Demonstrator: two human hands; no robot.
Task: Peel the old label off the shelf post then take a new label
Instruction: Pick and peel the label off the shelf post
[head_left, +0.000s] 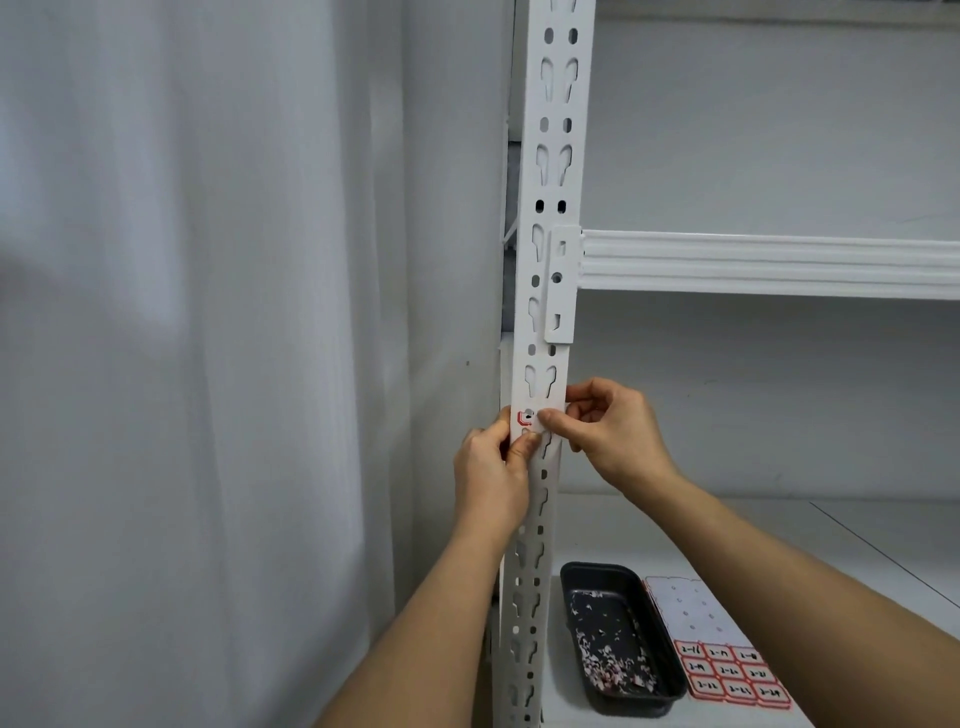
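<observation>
A white slotted shelf post (550, 208) runs up the middle of the head view. On it, at hand height, sits an old white label with a red border (524, 417), partly hidden by fingers. My left hand (491, 467) grips the post's left edge just below the label, with its thumb on the post's front. My right hand (608, 431) reaches in from the right, its fingers curled, thumb and fingertip pressing at the label's right part. A sheet of new red-bordered labels (727, 670) lies on the lower shelf at bottom right.
A dark tray (670, 686) holding several scraps of peeled label sits on the lower shelf (779, 530) beside the label sheet. A white shelf beam (769, 265) crosses to the right above my hands. A pale curtain (208, 364) hangs left of the post.
</observation>
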